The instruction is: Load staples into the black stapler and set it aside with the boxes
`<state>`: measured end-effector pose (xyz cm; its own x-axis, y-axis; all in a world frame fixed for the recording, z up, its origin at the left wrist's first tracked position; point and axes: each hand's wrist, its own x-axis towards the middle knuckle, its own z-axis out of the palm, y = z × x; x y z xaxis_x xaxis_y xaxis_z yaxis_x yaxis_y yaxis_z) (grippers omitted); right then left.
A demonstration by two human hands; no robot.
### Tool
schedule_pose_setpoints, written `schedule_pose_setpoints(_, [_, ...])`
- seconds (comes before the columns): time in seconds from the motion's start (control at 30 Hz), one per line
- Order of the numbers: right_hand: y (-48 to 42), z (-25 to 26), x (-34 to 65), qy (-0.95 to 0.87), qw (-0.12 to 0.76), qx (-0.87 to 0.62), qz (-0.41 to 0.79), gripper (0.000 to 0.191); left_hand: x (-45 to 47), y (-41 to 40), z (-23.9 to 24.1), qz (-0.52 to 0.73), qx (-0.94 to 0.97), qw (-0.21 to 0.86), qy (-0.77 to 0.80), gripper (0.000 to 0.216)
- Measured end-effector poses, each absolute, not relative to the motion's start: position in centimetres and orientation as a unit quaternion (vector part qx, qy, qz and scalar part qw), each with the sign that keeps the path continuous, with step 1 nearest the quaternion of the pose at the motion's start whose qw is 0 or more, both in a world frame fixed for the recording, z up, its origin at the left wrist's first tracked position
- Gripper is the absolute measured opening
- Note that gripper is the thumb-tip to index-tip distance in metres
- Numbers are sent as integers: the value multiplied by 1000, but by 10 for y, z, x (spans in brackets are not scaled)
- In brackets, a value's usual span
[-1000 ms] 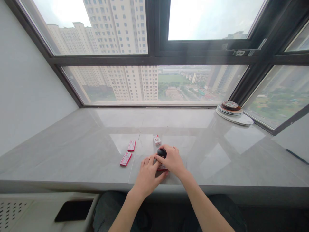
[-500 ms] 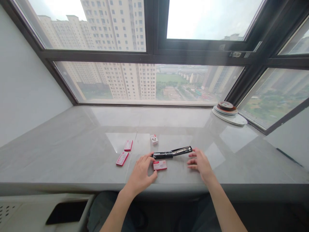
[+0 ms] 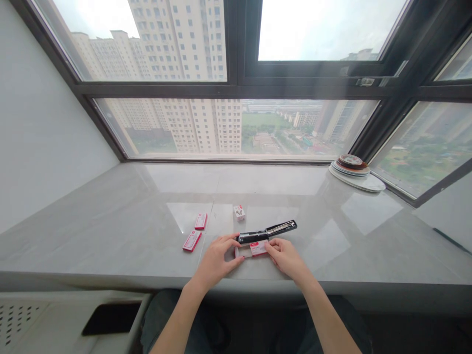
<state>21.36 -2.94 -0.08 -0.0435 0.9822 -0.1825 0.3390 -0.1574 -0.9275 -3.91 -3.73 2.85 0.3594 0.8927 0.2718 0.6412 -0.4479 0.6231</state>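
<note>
Pinching 1 staple box (image 3: 257,248), left hand (image 3: 215,259), right hand (image 3: 288,255) fingers, 1 stapler (image 3: 267,232), 3 boxes (image 3: 192,241)

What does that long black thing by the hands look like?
It is a stapler, swung open flat so it makes one long bar. The left half looks like black plastic; the right half shows a shiny metal channel. It lies on the grey sill, slanting a little up to the right. A small red box, pinched by the left hand and right hand, sits just in front. The left hand seems to touch its left end.
</note>
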Motion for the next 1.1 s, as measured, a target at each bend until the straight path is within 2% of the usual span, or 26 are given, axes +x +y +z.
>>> schedule_pose_setpoints(0.1, [-31, 9, 226, -585, 330, -633, 384, 36, -38, -39, 30, 297, 799, 196, 485, 29])
schedule_pose_setpoints(0.23, [-30, 32, 211, -635, 365, -624, 272, 31, -33, -42, 31, 289, 802, 171, 494, 35])
schedule_pose_setpoints(0.33, [-24, 40, 188, -664, 357, -593, 284, 30, -33, -42, 31, 287, 804, 163, 495, 34])
schedule_pose_setpoints(0.43, [-15, 35, 172, -645, 353, -577, 356, 33, -34, -41, 30, 287, 801, 169, 498, 33])
schedule_pose_setpoints(0.57, [-7, 22, 161, -575, 391, -570, 437, 40, -36, -40, 30, 283, 800, 172, 501, 33])
schedule_pose_setpoints(0.73, [-2, 24, 148, -589, 415, -553, 418, 33, -36, -39, 30, 278, 804, 162, 499, 35])
schedule_pose_setpoints(0.87, [-5, 41, 140, -640, 422, -547, 337, 24, -37, -39, 31, 276, 804, 167, 500, 35])
schedule_pose_setpoints(0.93, [-10, 49, 140, -676, 401, -537, 306, 21, -37, -39, 31, 278, 801, 172, 501, 36])
schedule_pose_setpoints(1.1, [-25, 54, 150, -780, 251, -517, 249, 10, -37, -38, 30, 284, 796, 186, 501, 29])
